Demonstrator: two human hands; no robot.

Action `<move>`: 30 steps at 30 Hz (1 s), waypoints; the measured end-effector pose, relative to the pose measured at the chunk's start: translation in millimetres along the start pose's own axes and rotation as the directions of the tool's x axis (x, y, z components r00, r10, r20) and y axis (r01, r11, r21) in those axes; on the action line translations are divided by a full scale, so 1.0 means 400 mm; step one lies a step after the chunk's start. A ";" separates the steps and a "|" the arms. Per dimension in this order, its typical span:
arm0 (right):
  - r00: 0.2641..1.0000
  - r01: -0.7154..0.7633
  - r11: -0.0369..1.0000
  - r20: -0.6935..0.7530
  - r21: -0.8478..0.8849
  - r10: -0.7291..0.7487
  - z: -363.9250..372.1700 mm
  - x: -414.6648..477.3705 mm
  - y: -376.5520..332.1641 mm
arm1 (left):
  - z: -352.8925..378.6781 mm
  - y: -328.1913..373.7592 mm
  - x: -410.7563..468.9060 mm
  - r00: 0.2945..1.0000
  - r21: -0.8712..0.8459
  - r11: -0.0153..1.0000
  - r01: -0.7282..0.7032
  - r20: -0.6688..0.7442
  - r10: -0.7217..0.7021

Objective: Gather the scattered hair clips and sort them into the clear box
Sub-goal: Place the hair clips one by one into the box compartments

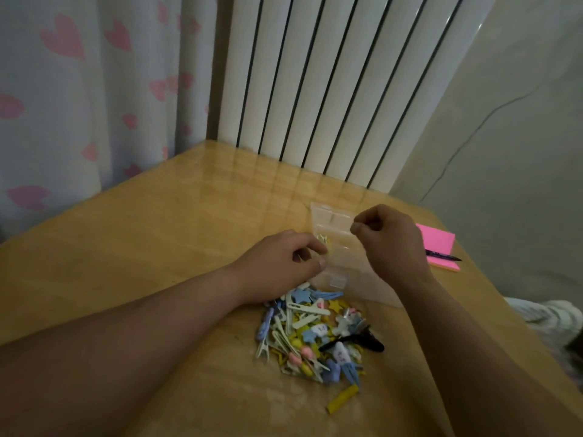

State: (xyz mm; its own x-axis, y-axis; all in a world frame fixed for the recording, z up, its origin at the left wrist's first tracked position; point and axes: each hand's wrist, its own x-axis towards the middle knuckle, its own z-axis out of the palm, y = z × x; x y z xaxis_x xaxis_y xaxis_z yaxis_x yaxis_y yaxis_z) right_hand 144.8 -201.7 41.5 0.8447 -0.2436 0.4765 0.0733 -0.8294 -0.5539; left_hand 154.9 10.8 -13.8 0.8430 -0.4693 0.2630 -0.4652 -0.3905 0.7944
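Left hand (284,263) closed w/ fingertips pinching small pale yellow clip (323,239) at edge of clear box (340,244). Right hand (388,238) curled shut over box, contents not visible. Pile of hair clips (315,335) on table (157,247) just below both wrists, near box

Pen (441,255) on pink notepad (440,247), beside radiator (315,89).

A home, likely a bedroom. A white curtain printed with pink hearts (63,89) hangs beside a tall white ribbed radiator (315,83), behind a glossy light wooden table (157,231) against a plain wall.
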 end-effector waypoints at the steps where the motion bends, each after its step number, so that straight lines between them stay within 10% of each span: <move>1: 1.000 0.013 1.000 -0.003 0.021 -0.013 -0.025 -0.023 -0.007 | 0.000 0.000 0.001 1.000 -0.003 1.000 0.001 -0.001 -0.001; 11: 0.835 0.259 0.888 0.550 -0.379 -0.009 -0.093 -0.162 -0.066 | 0.000 -0.004 0.000 1.000 0.006 1.000 -0.007 0.005 0.007; 22: 0.851 0.366 0.790 0.520 -0.492 -0.070 -0.069 -0.180 -0.070 | 0.000 -0.002 -0.005 1.000 -0.006 1.000 -0.005 0.000 0.005; 30: 0.969 -0.066 0.998 0.241 0.007 0.062 -0.046 -0.020 -0.059 | 0.002 -0.001 0.002 1.000 -0.048 0.999 0.014 0.001 -0.014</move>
State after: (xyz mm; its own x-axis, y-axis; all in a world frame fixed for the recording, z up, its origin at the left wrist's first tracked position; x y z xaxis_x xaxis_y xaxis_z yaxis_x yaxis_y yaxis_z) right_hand 126.6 -189.6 63.5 0.9505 -0.1661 0.2626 0.0214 -0.8081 -0.5887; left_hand 155.6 10.2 -14.4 0.8491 -0.4648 0.2510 -0.4397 -0.3584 0.8235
